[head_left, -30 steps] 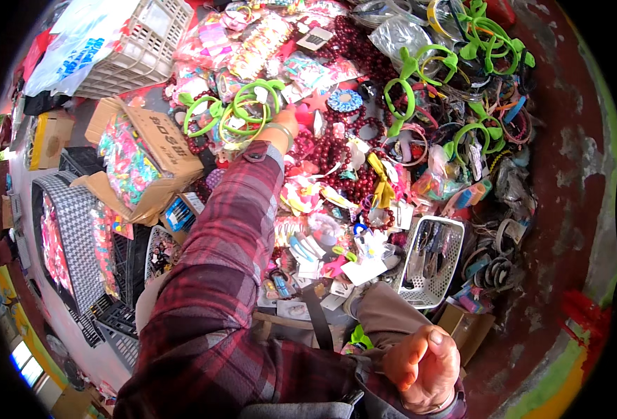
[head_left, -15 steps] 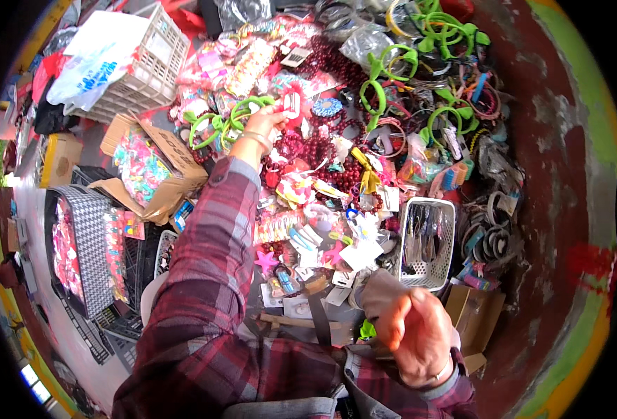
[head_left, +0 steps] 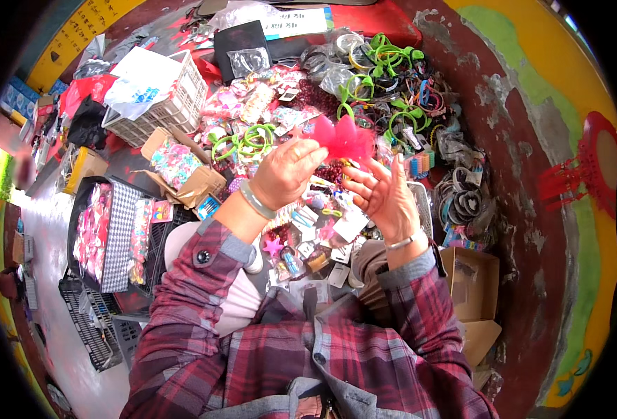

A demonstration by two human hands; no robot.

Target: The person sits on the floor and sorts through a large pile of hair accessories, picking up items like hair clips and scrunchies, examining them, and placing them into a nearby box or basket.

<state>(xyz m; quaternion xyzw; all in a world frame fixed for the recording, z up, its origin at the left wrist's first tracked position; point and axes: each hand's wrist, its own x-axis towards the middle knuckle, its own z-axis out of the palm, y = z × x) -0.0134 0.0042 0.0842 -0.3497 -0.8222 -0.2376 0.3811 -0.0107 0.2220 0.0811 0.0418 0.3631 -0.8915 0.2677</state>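
A bright red tulle hair ornament (head_left: 341, 140) with pointed, petal-like lobes is held up over the pile. My left hand (head_left: 291, 173) pinches its left side between thumb and fingers. Just below its right side is my right hand (head_left: 386, 199), palm up with the fingers apart; whether a fingertip touches the tulle, I cannot tell. Under both hands lies a heap of hair accessories, among them a pink star (head_left: 273, 246), white cards (head_left: 351, 222) and green hairbands (head_left: 252, 142). My hands cover the middle of the heap.
A grey plastic crate (head_left: 195, 94) with a white bag on it stands at the far left. Nearer are an opened carton of colourful packets (head_left: 207, 183) and a houndstooth box (head_left: 116, 241). More headbands (head_left: 392, 56) lie at the far right. An open cardboard box (head_left: 486, 279) sits by my right arm.
My left hand has come back from the pile, bringing the red ornament nearer. My right hand has risen from beside my body to meet it, its fingers now spread. The view has shifted.
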